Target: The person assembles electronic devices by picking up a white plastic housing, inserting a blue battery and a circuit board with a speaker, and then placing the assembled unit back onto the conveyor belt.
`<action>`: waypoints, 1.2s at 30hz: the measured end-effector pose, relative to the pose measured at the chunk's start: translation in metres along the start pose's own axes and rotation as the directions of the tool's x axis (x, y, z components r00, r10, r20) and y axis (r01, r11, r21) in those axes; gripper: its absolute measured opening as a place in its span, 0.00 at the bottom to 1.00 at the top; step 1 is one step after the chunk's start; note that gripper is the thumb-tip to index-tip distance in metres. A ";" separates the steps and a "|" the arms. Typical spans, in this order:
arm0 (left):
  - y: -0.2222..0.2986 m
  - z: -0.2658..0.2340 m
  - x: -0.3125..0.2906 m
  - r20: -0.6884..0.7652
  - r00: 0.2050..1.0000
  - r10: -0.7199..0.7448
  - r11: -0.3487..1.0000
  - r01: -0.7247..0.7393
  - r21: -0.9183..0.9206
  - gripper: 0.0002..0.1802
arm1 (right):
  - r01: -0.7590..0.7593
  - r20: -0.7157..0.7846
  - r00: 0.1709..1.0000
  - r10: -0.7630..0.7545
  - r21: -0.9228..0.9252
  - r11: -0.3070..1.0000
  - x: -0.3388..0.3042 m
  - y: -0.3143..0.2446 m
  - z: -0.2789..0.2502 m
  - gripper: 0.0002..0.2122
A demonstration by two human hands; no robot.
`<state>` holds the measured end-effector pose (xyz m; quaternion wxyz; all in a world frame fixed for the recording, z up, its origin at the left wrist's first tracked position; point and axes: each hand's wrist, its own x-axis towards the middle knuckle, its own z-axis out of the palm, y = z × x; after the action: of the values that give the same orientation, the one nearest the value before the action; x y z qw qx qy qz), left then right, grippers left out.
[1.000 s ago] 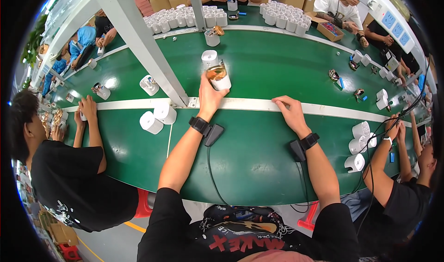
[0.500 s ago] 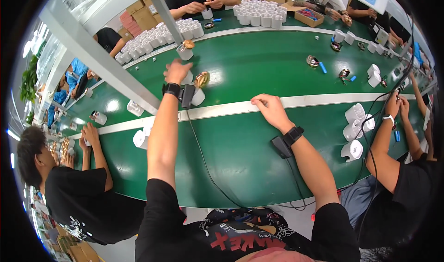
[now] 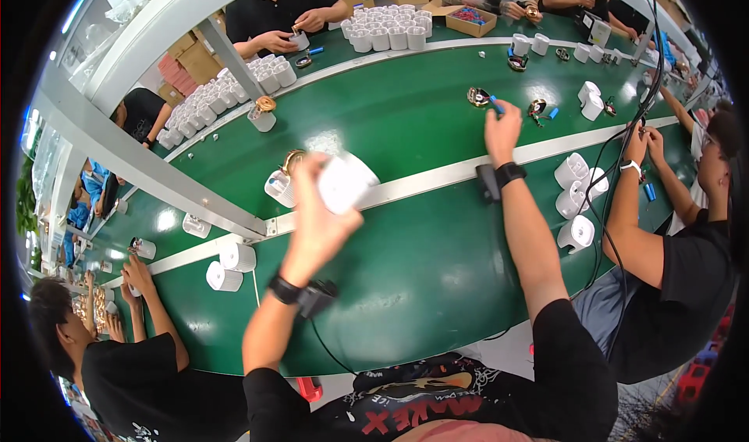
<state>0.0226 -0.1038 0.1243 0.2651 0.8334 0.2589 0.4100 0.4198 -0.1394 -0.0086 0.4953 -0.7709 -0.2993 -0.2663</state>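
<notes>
My left hand [image 3: 318, 220], slightly blurred, grips a white plastic housing [image 3: 347, 183] raised over the green work surface. Just behind that hand stands another white housing [image 3: 278, 188], with a copper-coloured round part [image 3: 294, 161] at its top, partly covered by my fingers. Stretched to the far side of the white rail, my right hand [image 3: 503, 134] has its fingertips closed on a small blue cylinder [image 3: 496, 103]. A dark round part with a metallic rim [image 3: 477, 96] lies right beside the cylinder; whether the two are joined I cannot make out.
A white rail [image 3: 421, 183] runs along the green table [image 3: 406, 286]. White housings stand near left [image 3: 225, 276] and right [image 3: 576, 234]. Further back are a housing with a copper-coloured part [image 3: 262, 117] and more round parts [image 3: 537, 110]. Black cables [image 3: 616, 161] hang at right. Co-workers sit around.
My left hand has picked up a white housing and brought it nearer and to the right. My right hand has left the rail and reached forward to the blue cylinder. The view has shifted.
</notes>
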 end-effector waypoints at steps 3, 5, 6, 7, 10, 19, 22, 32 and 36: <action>-0.026 0.035 -0.045 0.278 0.961 -0.011 0.998 0.029 -0.059 0.39 | 0.122 0.005 0.992 -0.123 -0.147 0.982 0.021 0.025 0.008 0.18; -0.037 0.046 -0.060 0.349 0.929 -0.124 0.979 0.172 -0.109 0.38 | 0.132 0.150 0.983 -0.108 -0.165 0.977 0.021 0.017 0.011 0.17; -0.043 0.051 -0.063 0.318 0.938 -0.140 0.969 0.195 -0.148 0.38 | 0.146 0.283 0.955 -0.086 -0.199 0.969 0.023 0.011 0.011 0.17; -0.046 0.053 -0.066 0.288 0.945 -0.158 0.958 0.217 -0.188 0.38 | 0.165 0.410 0.910 -0.057 -0.233 0.958 0.022 0.009 0.011 0.16; -0.045 0.058 -0.068 0.251 0.956 -0.154 0.954 0.210 -0.213 0.37 | 0.135 0.390 0.919 -0.051 -0.190 0.972 0.024 0.026 0.005 0.17; -0.049 0.055 -0.066 0.220 0.965 -0.144 0.967 0.184 -0.175 0.35 | -0.953 0.956 0.292 0.019 0.289 0.088 -0.021 -0.040 -0.024 0.11; -0.048 0.055 -0.067 0.222 0.963 -0.154 0.963 0.197 -0.186 0.35 | -0.912 0.974 0.225 0.004 0.212 -0.351 -0.060 -0.072 -0.028 0.07; -0.055 0.058 -0.070 0.057 0.981 -0.183 0.976 0.189 -0.107 0.37 | -0.886 0.879 0.462 0.116 0.464 0.016 -0.122 -0.179 -0.085 0.05; -0.061 0.058 -0.073 0.059 0.982 -0.179 0.973 0.185 -0.135 0.38 | -0.704 0.752 0.658 -0.050 0.637 0.315 -0.136 -0.185 -0.088 0.04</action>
<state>0.0181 -0.1199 0.0144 0.3654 0.7948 0.2984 0.3817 0.1830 -0.1863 0.0392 0.7348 -0.4563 -0.3637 0.3459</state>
